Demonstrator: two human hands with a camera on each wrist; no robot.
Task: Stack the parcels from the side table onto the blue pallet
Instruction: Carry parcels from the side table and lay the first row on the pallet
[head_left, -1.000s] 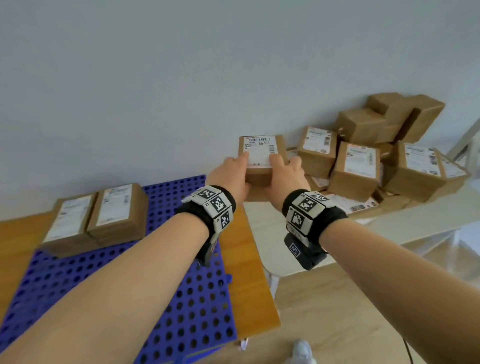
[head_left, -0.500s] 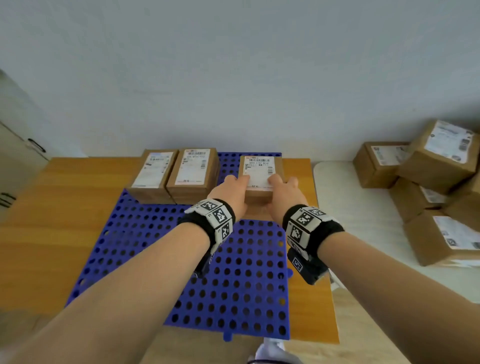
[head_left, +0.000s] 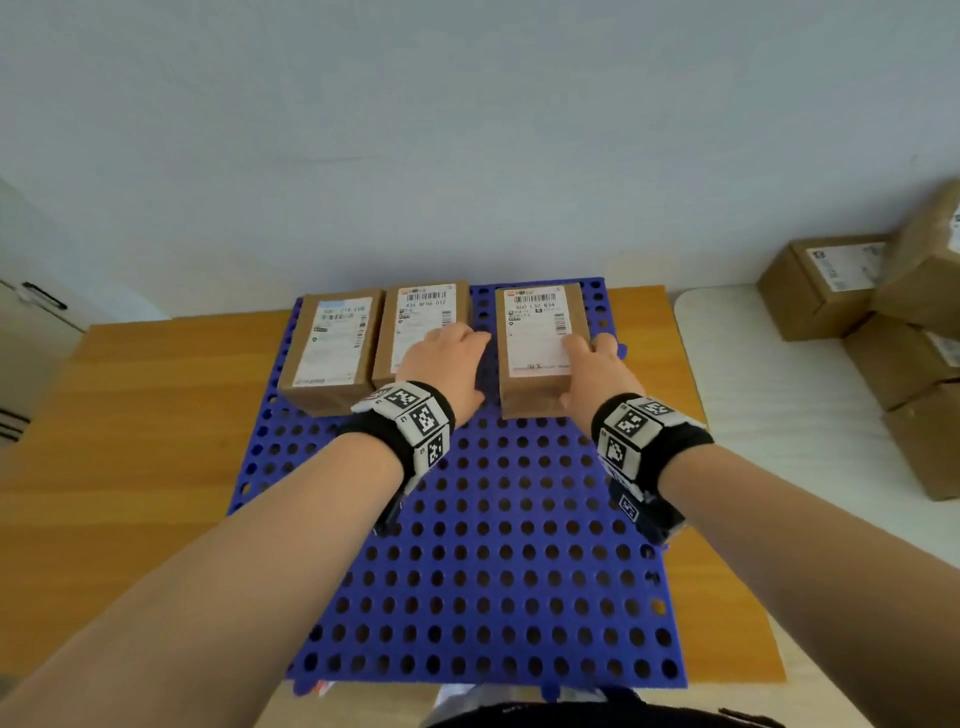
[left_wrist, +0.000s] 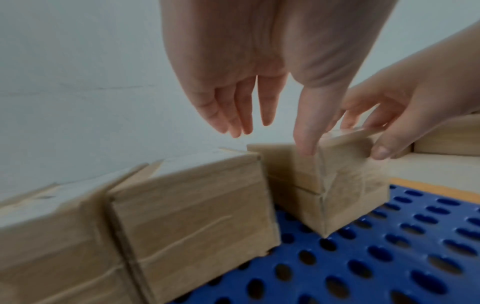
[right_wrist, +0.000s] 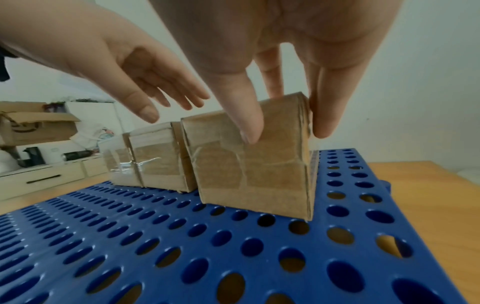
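Note:
Three brown parcels with white labels stand in a row along the far edge of the blue pallet (head_left: 493, 545). The right parcel (head_left: 540, 338) rests on the pallet a little apart from the middle parcel (head_left: 421, 322) and the left parcel (head_left: 327, 348). My right hand (head_left: 592, 345) grips the right parcel's near right corner, thumb on the front face (right_wrist: 249, 127) and fingers down its right side. My left hand (head_left: 462, 338) hovers over the gap between the middle and right parcels, fingers straight (left_wrist: 244, 115), holding nothing.
The pallet lies on a wooden table (head_left: 156, 441). To the right stands the white side table (head_left: 769, 415) with several more parcels (head_left: 821, 286) stacked at its far right. A pale cabinet (head_left: 31, 332) is at the left edge, the wall just behind.
The parcel came from the side table over to the pallet and now sits at the far right of the row. My left hand has let go of it; the right still holds it.

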